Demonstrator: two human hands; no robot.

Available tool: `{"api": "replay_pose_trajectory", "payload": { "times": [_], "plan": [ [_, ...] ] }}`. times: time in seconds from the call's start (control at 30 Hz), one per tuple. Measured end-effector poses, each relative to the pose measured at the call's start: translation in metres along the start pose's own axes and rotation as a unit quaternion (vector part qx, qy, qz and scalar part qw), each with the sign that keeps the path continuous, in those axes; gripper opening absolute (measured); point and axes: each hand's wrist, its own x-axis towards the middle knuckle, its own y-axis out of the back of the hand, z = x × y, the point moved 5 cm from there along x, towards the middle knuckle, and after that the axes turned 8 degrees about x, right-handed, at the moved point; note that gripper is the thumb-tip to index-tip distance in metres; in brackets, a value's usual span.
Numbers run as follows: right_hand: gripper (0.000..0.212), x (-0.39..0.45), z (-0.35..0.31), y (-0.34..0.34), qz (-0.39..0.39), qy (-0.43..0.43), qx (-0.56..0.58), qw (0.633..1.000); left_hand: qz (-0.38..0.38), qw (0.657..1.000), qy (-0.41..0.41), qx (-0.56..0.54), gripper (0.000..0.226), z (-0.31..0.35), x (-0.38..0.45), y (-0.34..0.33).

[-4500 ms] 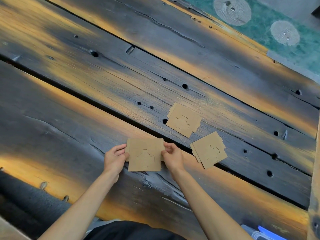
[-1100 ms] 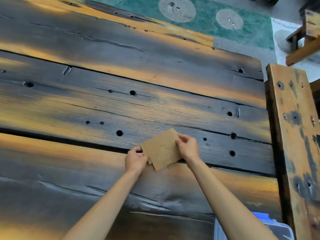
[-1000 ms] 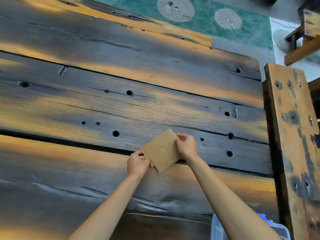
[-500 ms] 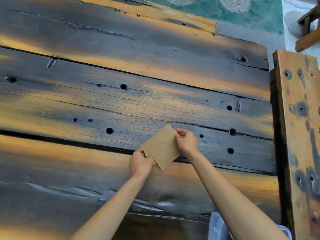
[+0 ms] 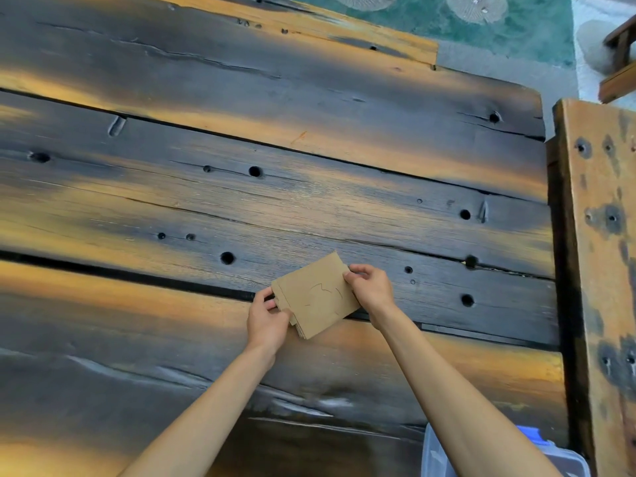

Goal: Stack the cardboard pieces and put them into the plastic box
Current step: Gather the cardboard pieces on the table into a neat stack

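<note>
Both our hands clamped the cardboard stack [image 5: 318,297]: left hand [image 5: 266,316] pinched the lower-left edge, thumb on top, fingers curled under; right hand [image 5: 370,287] pinched the upper-right edge with its fingertips. Neither grip was apart; both were shut on the stack.

Versus half a second earlier, our hold looked the same, and the stack kept its tilt, far corner pointing up-right. Versus 4.5 s ago, the two loose cardboard pieces lying on the surface were gone from it, and we held a thicker bundle instead of a single sheet.

The stack was brown and roughly square, with several layers fanned at the lower-left edge and not fully flush. The top sheet carried thin curved cut lines near its middle. It sat over the dark gap between two planks of the wooden surface [image 5: 172,208]; we could not tell whether it was touching or just above.

The plastic box [image 5: 438,456], clear with a blue part, sat at the bottom right, partly hidden behind our right forearm, well apart from the stack. A wooden beam [image 5: 599,235] ran along the right side.
</note>
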Motion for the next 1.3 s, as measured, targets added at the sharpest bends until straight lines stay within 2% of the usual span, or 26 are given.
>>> {"api": "replay_pose_trajectory", "payload": {
  "times": [0.1, 0.2, 0.33, 0.47, 0.63, 0.73, 0.87, 1.0, 1.1, 1.2, 1.3],
  "plan": [
    [0.019, -0.007, 0.009, -0.003, -0.014, -0.039, 0.055, 0.998, -0.020, 0.998, 0.008, -0.054, 0.050, -0.002, -0.002, 0.008],
    [0.022, -0.021, 0.015, -0.003, -0.039, -0.073, 0.101, 0.991, -0.067, 0.988, 0.042, -0.133, 0.046, -0.004, -0.010, 0.016],
    [0.027, -0.042, 0.019, -0.003, -0.073, -0.075, 0.149, 0.983, -0.121, 0.960, 0.084, -0.236, 0.042, -0.013, -0.024, 0.025],
    [0.024, -0.065, 0.024, -0.013, -0.082, -0.052, 0.203, 0.974, -0.121, 0.951, 0.082, -0.272, 0.046, -0.031, -0.035, 0.035],
    [0.014, -0.097, 0.033, -0.026, -0.105, -0.023, 0.227, 0.968, -0.109, 0.955, 0.078, -0.265, 0.024, -0.052, -0.056, 0.050],
    [0.012, -0.114, 0.044, -0.031, -0.124, -0.029, 0.238, 0.963, -0.098, 0.951, 0.075, -0.283, 0.018, -0.066, -0.062, 0.062],
    [0.009, -0.132, 0.068, -0.038, -0.142, -0.067, 0.260, 0.953, -0.084, 0.941, 0.073, -0.318, 0.025, -0.082, -0.072, 0.080],
    [0.018, -0.146, 0.091, -0.045, -0.126, -0.101, 0.271, 0.949, -0.098, 0.919, 0.079, -0.374, 0.014, -0.100, -0.080, 0.087],
    [0.028, -0.156, 0.101, -0.051, -0.118, -0.101, 0.267, 0.951, -0.091, 0.895, 0.084, -0.427, 0.015, -0.113, -0.081, 0.089],
    [0.037, -0.163, 0.111, -0.057, -0.122, -0.085, 0.257, 0.955, -0.083, 0.900, 0.072, -0.423, 0.017, -0.124, -0.077, 0.090],
    [0.032, -0.166, 0.115, -0.057, -0.113, -0.058, 0.252, 0.959, -0.092, 0.913, 0.051, -0.395, 0.020, -0.129, -0.072, 0.093]
  ]
}}
